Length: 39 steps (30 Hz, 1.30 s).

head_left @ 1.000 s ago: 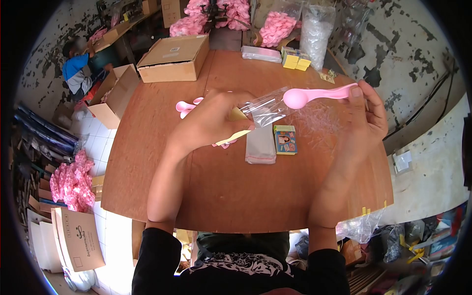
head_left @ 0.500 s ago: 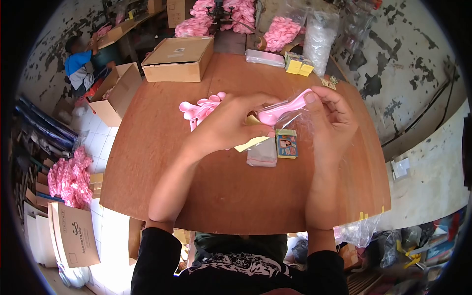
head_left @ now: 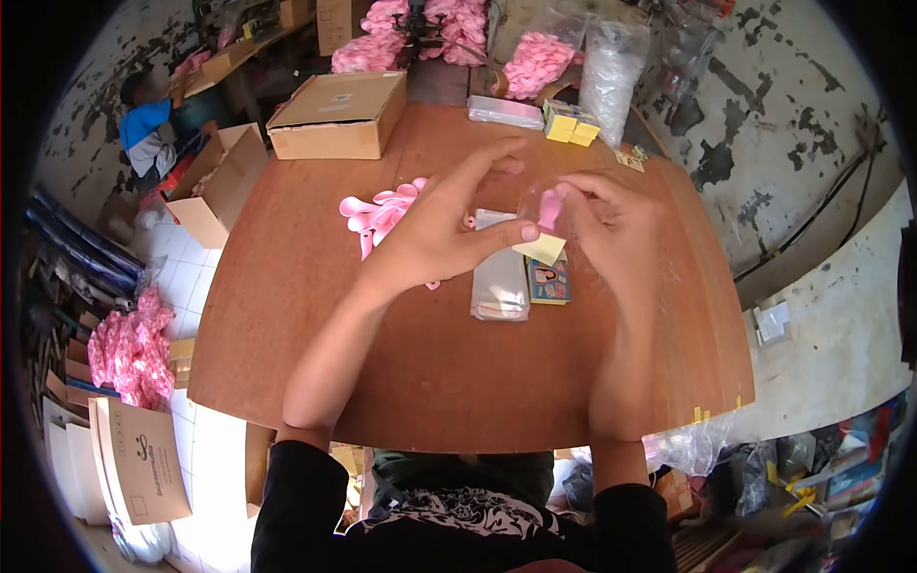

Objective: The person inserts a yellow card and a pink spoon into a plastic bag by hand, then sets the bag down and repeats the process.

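Pinched in the fingers of my right hand (head_left: pixel 616 215) is a pink plastic spoon (head_left: pixel 551 206) in a clear plastic bag, with a pale yellow card (head_left: pixel 543 248) at its lower end. My left hand (head_left: pixel 435 229) is open, thumb stretched toward the card and fingers spread above. The thumb tip overlaps the card's left edge in this view. Partly behind my left hand lies a pile of pink spoons (head_left: pixel 384 208). Below the hands, a stack of clear bags (head_left: pixel 500 282) lies beside a small stack of printed cards (head_left: pixel 549 283).
A closed cardboard box (head_left: pixel 334 119) stands at the table's far left. Along the far edge are flat clear packs (head_left: pixel 504 112), yellow card stacks (head_left: pixel 571 122) and a tall clear bag (head_left: pixel 611 81). A person (head_left: pixel 148 129) sits at the far left near an open carton (head_left: pixel 224 186).
My left hand has released the bagged spoon and opened. My right hand has tipped the spoon from slanting to nearly upright and drawn in slightly left.
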Tool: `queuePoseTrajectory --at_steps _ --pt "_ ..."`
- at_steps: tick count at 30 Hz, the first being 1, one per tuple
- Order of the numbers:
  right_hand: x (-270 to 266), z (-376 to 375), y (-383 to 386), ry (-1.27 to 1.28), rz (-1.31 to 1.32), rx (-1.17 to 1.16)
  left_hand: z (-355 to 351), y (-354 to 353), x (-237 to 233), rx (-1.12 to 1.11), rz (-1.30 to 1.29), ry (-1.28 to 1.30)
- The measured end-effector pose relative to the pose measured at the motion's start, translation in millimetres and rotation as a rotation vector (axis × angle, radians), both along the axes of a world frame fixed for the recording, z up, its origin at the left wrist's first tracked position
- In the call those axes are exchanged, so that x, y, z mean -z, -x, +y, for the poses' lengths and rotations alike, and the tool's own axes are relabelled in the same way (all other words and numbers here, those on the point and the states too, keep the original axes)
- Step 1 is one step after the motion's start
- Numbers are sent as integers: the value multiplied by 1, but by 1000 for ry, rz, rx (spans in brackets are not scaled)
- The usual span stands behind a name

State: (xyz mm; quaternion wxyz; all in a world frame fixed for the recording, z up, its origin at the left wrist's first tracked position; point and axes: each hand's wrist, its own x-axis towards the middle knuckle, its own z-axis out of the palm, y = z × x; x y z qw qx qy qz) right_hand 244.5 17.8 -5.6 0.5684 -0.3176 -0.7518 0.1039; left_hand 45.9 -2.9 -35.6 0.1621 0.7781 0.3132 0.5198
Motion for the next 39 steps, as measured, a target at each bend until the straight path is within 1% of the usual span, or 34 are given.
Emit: queuePoseTrajectory --at_steps 1,3,5,6,8,9,11,12,14,15,16,17,18,19,20,21,23,24,25,26,27,28,30,31,33,34,35,36,37,38,39 --pt "-2 2 -1 80 -167 14 1 -1 3 -23 -1 38" --pt "1 4 -2 99 -142 14 -1 -2 0 -49 -1 73" --pt "2 3 -3 85 47 -88 -8 -6 -8 -20 12 249" --pt "1 0 -4 84 47 -88 -5 -9 -5 -20 12 249" --pt "-4 -8 -6 151 69 -99 5 -14 6 151 -234 250" --pt "-5 -10 -7 150 71 -96 7 -15 8 154 -232 249" --pt "-5 -13 -7 191 95 -207 8 -18 11 213 -377 340" --pt "-6 -13 -7 192 96 -205 -6 -20 -3 165 -419 451" --pt "-6 -11 -8 10 -48 -144 -11 -21 -7 134 -406 462" --pt "-5 -10 -8 11 -46 -143 -12 -22 -7 101 -395 472" --pt "-5 -10 -7 -51 -99 -124 -14 -23 -7 102 -393 473" --pt "-5 -10 -7 -114 -152 -106 -15 -24 -7 105 -378 431" --pt "-5 -10 -6 -114 -151 -103 -15 -25 -7 108 -364 389" --pt "-5 -10 -6 -176 -200 -77 -13 -26 -3 110 -362 390" --pt "-5 -10 -6 -238 -249 -51 -8 -27 4 101 -331 306" --pt "-4 -9 -6 -238 -249 -50 -7 -28 5 93 -300 223" --pt "-3 -7 -6 -388 -340 -1 -9 -26 4 76 -255 274" --pt "-3 -8 -5 -387 -340 -1 -12 -25 1 59 -210 323" --pt "-3 -10 -5 -416 -396 42 -15 -24 -3 59 -210 324" --pt "-2 -11 -4 -446 -453 85 -19 -24 -8 41 -117 300" --pt "-2 -12 -4 -444 -453 85 -21 -23 -11 24 -25 276" --pt "-2 -12 -4 -468 -494 98 -22 -22 -12 25 -25 277" --pt "-3 -12 -5 -491 -536 112 -24 -19 -14 -29 219 251" --pt "-3 -11 -7 -456 -547 79 -24 -18 -16 -26 219 249" --pt "-6 -12 -11 -418 -559 53 -26 -15 -19 53 278 158" --pt "-9 -13 -14 -258 -414 -79 -25 -15 -18 59 277 158" --pt "-10 -14 -17 -96 -266 -207 -25 -16 -15 96 158 100" --pt "-9 -11 -20 -91 -269 -199 -25 -17 -13 133 38 42" --pt "-6 -6 -25 -19 -83 -299 -26 -18 -13 143 35 45" --pt "-3 -1 -31 52 103 -394 -28 -18 -12 150 -46 109" --pt "-2 3 -39 56 98 -383 -29 -18 -11 157 -128 174"
